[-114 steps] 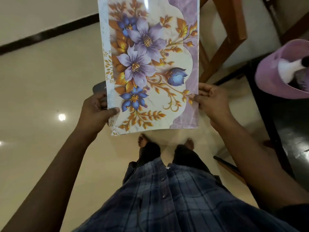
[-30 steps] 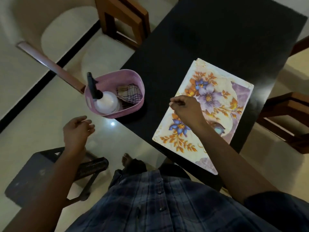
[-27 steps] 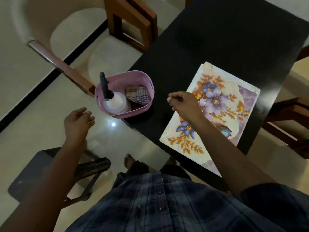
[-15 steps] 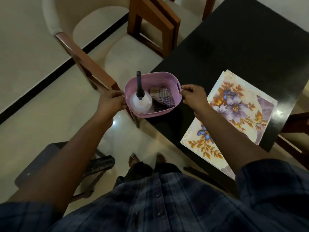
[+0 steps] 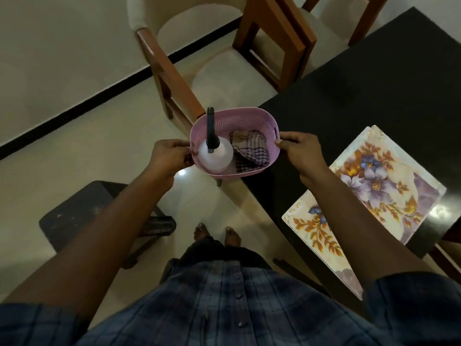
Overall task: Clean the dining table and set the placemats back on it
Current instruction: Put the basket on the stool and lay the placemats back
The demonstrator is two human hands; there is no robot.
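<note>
The rectangular dining table (image 5: 374, 96) has a plain glossy black top. On it, the rectangular plastic placemat (image 5: 389, 191) is cream-white, printed with purple and blue flowers, orange-gold leaves and a lilac marbled band. At the table's left corner, the oval perforated plastic basket (image 5: 239, 119) is pale lilac. Inside, a round spray bottle (image 5: 215, 159) is white with a black nozzle, and a folded cloth (image 5: 252, 156) is checked dark purple and white.

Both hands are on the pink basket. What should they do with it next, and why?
Probably lift the basket clear of the table and carry it away. The left hand and right hand each grip an end of it, the spray bottle and cloth are packed inside, and the placemat already lies on the table, so the cleaning looks finished.
</note>
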